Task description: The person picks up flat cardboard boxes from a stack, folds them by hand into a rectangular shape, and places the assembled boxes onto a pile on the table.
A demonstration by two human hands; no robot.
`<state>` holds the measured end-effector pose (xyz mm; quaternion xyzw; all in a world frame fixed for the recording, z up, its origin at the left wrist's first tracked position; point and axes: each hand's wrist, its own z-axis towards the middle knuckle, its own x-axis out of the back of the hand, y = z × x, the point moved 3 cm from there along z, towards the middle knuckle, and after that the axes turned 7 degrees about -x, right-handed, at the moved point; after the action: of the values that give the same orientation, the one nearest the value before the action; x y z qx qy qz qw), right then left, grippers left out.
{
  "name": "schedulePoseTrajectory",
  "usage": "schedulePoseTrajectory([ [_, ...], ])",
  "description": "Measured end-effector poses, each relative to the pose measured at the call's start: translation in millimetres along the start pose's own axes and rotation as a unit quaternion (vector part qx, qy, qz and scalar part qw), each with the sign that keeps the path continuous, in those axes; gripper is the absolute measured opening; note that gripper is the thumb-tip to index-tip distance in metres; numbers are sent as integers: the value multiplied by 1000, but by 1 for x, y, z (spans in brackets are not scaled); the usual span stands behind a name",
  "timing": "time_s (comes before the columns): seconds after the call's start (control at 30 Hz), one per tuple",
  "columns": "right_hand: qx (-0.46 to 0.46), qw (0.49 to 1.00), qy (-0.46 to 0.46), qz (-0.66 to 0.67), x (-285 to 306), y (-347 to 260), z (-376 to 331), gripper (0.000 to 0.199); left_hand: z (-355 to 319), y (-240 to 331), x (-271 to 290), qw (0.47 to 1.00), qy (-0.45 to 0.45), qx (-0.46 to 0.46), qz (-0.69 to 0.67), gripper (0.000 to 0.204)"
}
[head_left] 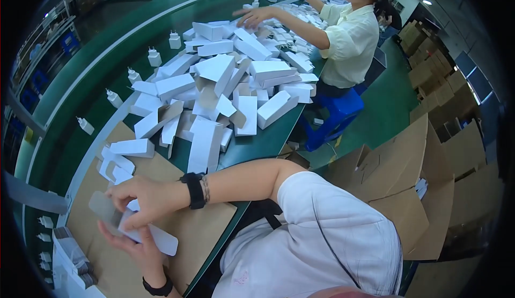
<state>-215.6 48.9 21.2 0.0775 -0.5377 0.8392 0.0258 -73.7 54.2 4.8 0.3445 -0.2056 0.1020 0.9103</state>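
Observation:
A small white cardboard box (pixel 163 240) lies in my left hand (pixel 137 249), its fingers closed around the lower side. My right hand (pixel 144 199) is bent over the box's upper end with its fingertips pinched there. A pale flap (pixel 104 207) sticks out from that end, slightly blurred. What sits inside the box is hidden by my fingers. Beyond my right hand, next to the brown cardboard sheet's (pixel 209 228) far edge, are a white folded insert (pixel 115 165) and a closed white box (pixel 132 148).
A large heap of white boxes (pixel 214 67) covers the green table ahead. White plug chargers (pixel 113 98) stand along the conveyor (pixel 64 89) at left. A tray of grey pieces (pixel 75 255) is at lower left. A co-worker (pixel 348 40) reaches over the heap. Cartons (pixel 397 174) stand at right.

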Motion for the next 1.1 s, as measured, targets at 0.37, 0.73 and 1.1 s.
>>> schedulePoseTrajectory([
  [0.37,-121,980,-49,147,-14,21,-2,21,-14,-28,2,883,-135,270,-359,55],
  [0.73,-94,990,-57,86,4,1,5,21,-9,-41,1,963,-102,130,-211,61],
  [1.1,-112,989,-71,58,13,-12,4,25,4,-11,13,904,-202,144,-348,74],
])
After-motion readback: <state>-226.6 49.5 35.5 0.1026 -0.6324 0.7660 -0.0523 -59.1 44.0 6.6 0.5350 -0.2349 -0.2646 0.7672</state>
